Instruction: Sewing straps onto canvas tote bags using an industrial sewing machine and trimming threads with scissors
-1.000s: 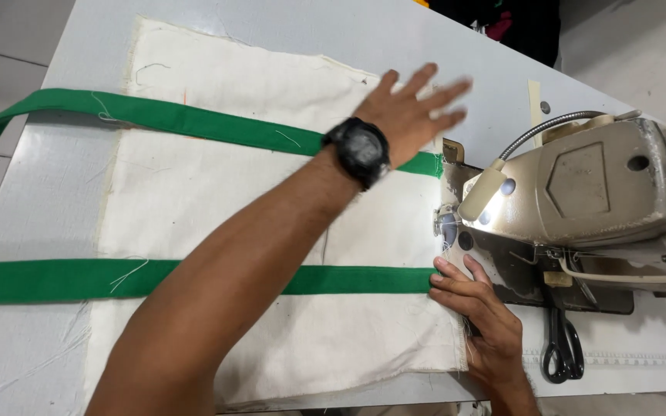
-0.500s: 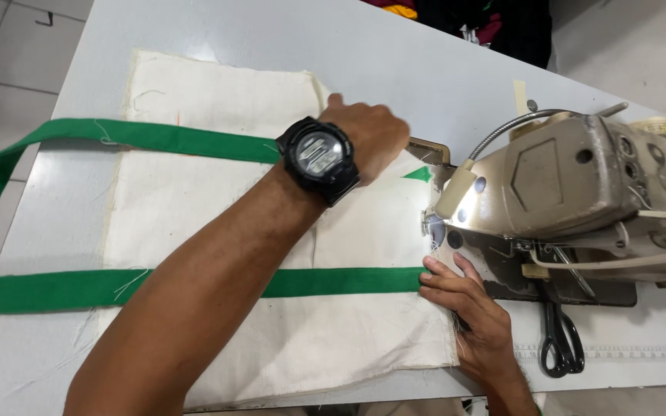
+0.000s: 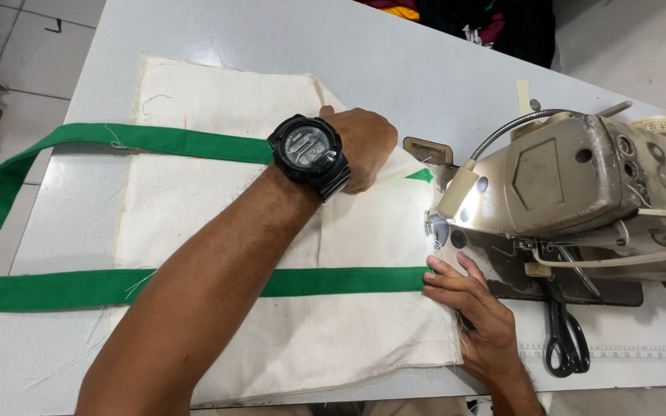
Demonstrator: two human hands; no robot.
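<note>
The left hand [image 3: 360,146], spread a second ago, now bunches the cream fabric's [image 3: 194,200] far edge; the right hand [image 3: 468,296] presses flat on the green strap [image 3: 341,281].

A pair of black-handled scissors [image 3: 564,339] is lying on the pale grey tabletop [image 3: 425,69], just in front of the beige metal sewing machine [image 3: 580,185]. A printed ruler strip [image 3: 641,353] is running along the tabletop's near edge beside them. Dark clothing with red and yellow patches [image 3: 472,23] is lying heaped beyond the far edge. Grey floor tiles [image 3: 32,31] are showing at the left.
</note>
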